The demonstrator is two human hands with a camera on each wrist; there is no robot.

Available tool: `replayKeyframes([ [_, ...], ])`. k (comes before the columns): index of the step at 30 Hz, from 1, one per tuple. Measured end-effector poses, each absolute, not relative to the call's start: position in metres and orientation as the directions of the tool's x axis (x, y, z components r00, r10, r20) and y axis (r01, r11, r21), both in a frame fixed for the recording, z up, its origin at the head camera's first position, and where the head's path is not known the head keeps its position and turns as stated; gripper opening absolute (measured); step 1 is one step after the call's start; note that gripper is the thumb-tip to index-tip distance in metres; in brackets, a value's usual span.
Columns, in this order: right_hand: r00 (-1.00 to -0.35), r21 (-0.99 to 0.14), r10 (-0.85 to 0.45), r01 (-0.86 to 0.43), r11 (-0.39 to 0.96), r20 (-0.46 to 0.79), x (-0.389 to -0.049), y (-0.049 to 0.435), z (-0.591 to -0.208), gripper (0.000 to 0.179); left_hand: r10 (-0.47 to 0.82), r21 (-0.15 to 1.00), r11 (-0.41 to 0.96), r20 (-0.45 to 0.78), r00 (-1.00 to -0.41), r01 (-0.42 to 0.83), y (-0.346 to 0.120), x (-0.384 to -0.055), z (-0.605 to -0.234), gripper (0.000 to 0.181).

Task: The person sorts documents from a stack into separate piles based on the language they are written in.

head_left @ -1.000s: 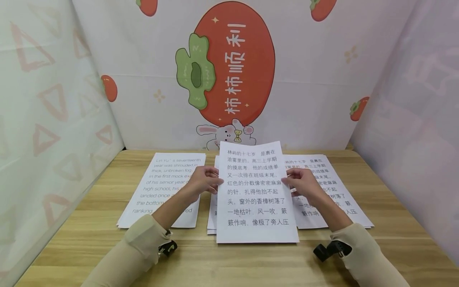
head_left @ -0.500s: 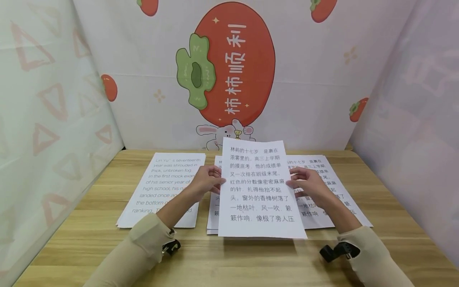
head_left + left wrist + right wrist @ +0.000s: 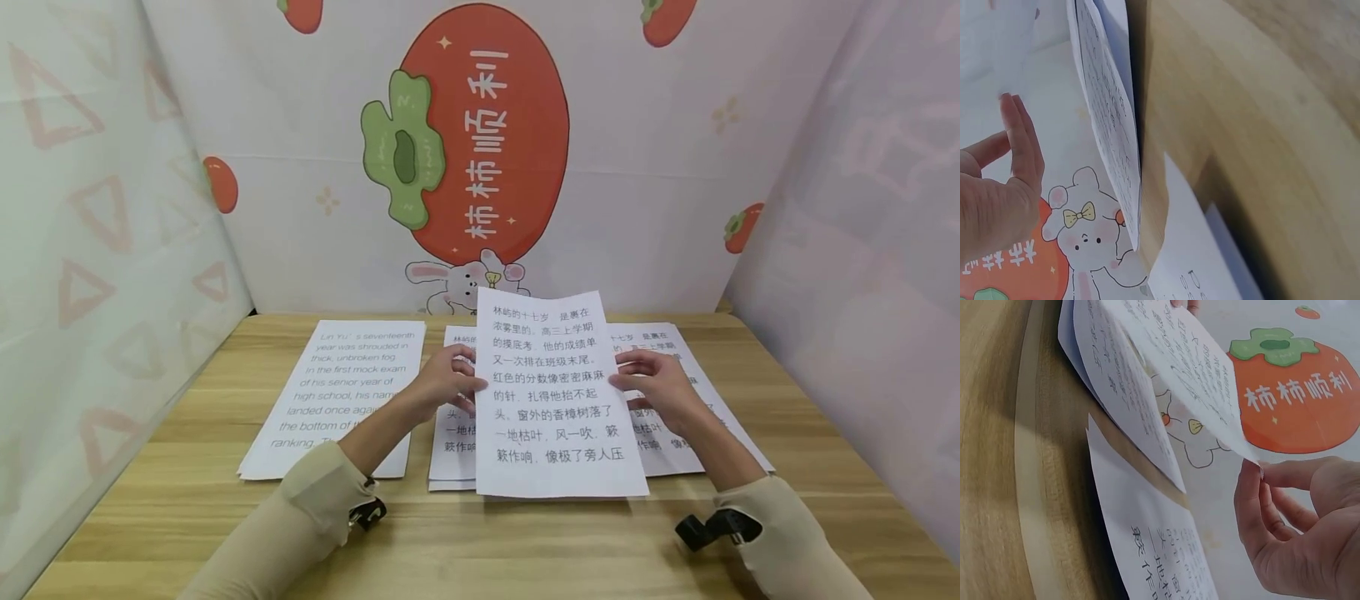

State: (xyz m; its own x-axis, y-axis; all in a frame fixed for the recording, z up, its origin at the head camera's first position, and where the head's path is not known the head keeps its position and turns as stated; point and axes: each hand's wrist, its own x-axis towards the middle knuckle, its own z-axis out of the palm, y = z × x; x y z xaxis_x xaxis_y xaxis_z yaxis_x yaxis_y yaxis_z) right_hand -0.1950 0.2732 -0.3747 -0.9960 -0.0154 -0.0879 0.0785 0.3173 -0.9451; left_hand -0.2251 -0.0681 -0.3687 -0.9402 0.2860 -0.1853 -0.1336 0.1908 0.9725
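Note:
A white sheet of paper (image 3: pixel 551 479) with printed Chinese text is held up above the table, tilted toward the head camera. My left hand (image 3: pixel 446 383) pinches its left edge between thumb and fingers. On the opposite edge, my right hand (image 3: pixel 660 392) pinches it as well. In the right wrist view, the sheet's edge (image 3: pixel 1222 440) meets the thumb and fingertip of the right hand (image 3: pixel 1297 537). Behind the raised sheet lie a middle pile of Chinese-text sheets (image 3: pixel 452 475) and a right pile (image 3: pixel 675 467), both partly covered from view.
A pile of sheets printed in English (image 3: pixel 352 358) lies on the left of the wooden table (image 3: pixel 450 550). A cloth backdrop (image 3: pixel 645 183) with persimmon and rabbit drawings stands behind. Pale side cloths (image 3: pixel 112 275) flank the table.
Both hands have carried the sheet a little to the right, and its lower edge has risen slightly. More of the middle pile shows on its left side. The piles themselves stay put.

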Motion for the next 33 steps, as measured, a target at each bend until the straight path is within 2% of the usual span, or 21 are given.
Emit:
replayKeyframes([
  [4,-0.994,-0.942,-0.050,0.076,0.326,-0.098,-0.192,0.276,-0.375,0.052,0.245,0.974,0.180,-0.180,-0.953,-0.138,-0.064,-0.225,-0.367,0.035],
  [10,-0.995,-0.941,-0.039,0.076,0.330,-0.094,-0.190,0.286,-0.376,0.053,0.251,0.978,0.152,-0.179,-0.951,-0.143,-0.057,-0.225,-0.368,0.038],
  [19,-0.993,-0.955,-0.018,0.103,0.279,-0.113,-0.193,0.313,-0.382,0.052,0.333,0.970,0.172,-0.220,-0.917,-0.170,-0.038,-0.226,-0.372,0.056],
  [24,-0.994,-0.957,-0.010,0.104,0.270,-0.111,-0.195,0.326,-0.382,0.046,0.336,0.969,0.138,-0.240,-0.911,-0.205,-0.025,-0.228,-0.373,0.066],
  [33,-0.995,-0.965,-0.022,0.093,0.246,-0.101,-0.194,0.343,-0.381,0.049,0.326,0.970,0.086,-0.244,-0.913,-0.229,-0.006,-0.231,-0.375,0.085],
])
